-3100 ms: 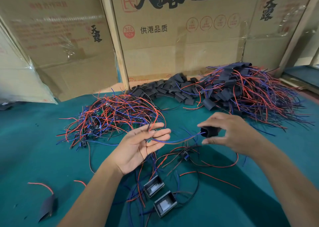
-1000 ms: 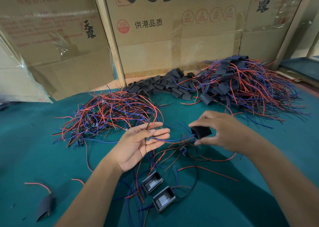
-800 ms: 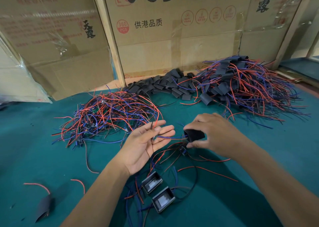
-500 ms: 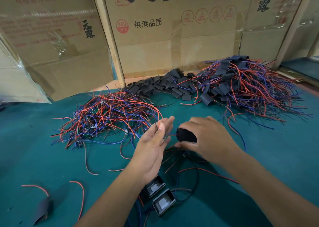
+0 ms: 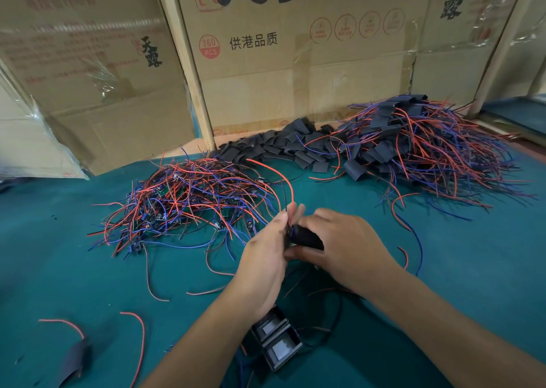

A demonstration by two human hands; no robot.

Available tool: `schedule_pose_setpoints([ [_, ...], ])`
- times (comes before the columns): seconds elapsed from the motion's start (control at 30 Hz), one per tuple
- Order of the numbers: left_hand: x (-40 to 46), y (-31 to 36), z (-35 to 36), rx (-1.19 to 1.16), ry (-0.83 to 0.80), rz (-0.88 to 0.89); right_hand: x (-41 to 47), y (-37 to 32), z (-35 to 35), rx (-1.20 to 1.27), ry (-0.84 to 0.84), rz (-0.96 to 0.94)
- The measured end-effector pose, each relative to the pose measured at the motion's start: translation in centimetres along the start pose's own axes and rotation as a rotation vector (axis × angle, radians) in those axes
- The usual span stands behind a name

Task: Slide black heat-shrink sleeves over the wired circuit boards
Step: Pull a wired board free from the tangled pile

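I am pinching the wires [image 5: 291, 207] steady in my left hand [image 5: 263, 265] while my right hand [image 5: 342, 247], gripping the sleeve [image 5: 307, 237] at mid-table, is easing it leftward, straight, over the board.

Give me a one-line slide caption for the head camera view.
Right hand slides a black sleeve toward the wired board pinched by the left hand over a green table.

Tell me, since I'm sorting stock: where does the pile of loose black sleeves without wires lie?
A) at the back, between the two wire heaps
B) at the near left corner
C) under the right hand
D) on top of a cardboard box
A: the loose black sleeves lie against the cardboard box, between the left wire heap and the right heap.
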State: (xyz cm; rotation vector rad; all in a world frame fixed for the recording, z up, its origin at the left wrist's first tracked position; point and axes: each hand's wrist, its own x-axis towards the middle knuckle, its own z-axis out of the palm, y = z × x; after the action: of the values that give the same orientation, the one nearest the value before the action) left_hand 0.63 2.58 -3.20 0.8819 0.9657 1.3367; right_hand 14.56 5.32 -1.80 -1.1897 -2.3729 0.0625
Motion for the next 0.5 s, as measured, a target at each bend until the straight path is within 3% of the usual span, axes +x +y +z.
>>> schedule_pose_setpoints([
  [0.23,-0.2,0.4,-1.2,0.124,-0.068,0.012,0.0,0.9,-0.9,0.083,-0.008,0.015],
  [0.5,0.0,0.5,-1.7,0.144,0.0,0.027,0.1,1.1,-0.9,0.097,-0.02,0.005],
])
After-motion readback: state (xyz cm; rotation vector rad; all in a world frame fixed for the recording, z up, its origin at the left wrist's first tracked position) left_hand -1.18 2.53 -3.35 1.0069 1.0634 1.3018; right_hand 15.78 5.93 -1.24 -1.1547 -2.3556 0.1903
